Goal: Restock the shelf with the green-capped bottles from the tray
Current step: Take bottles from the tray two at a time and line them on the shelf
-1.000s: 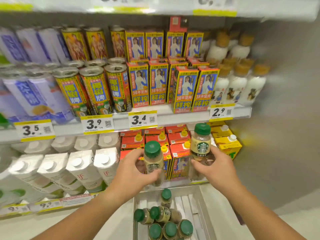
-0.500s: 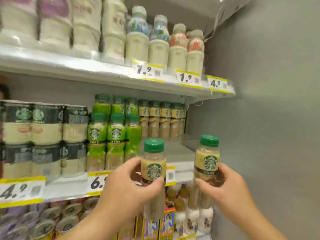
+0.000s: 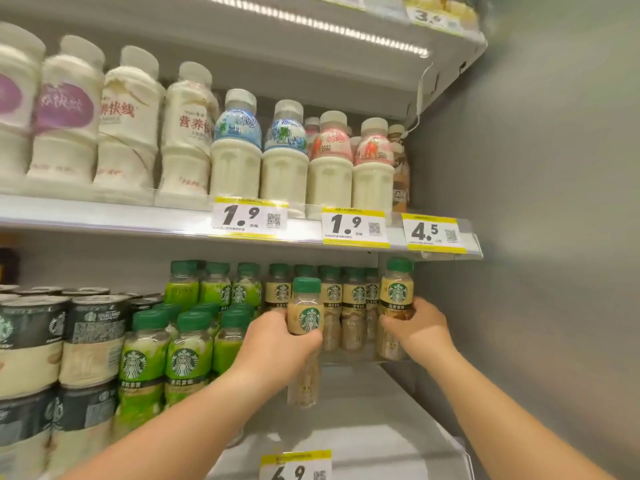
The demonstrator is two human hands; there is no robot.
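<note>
My left hand (image 3: 277, 341) grips a beige bottle with a green cap (image 3: 304, 306) around its middle, upright over the bare white shelf (image 3: 367, 410). My right hand (image 3: 415, 327) holds a second green-capped beige bottle (image 3: 397, 289) at the shelf's far right, close to the grey side wall. Just behind both stands a row of matching beige bottles (image 3: 346, 299) at the back of the shelf. The tray is out of view.
Green-labelled bottles (image 3: 187, 358) fill the shelf left of my left hand, with dark-labelled cans (image 3: 52, 341) further left. The shelf above (image 3: 173, 220) carries white milk bottles and yellow price tags. A grey wall (image 3: 536, 237) closes the right side.
My view rose from the lower shelves and tray to this shelf. Both hands carried their bottles up and forward, into the shelf opening in front of the beige row.
</note>
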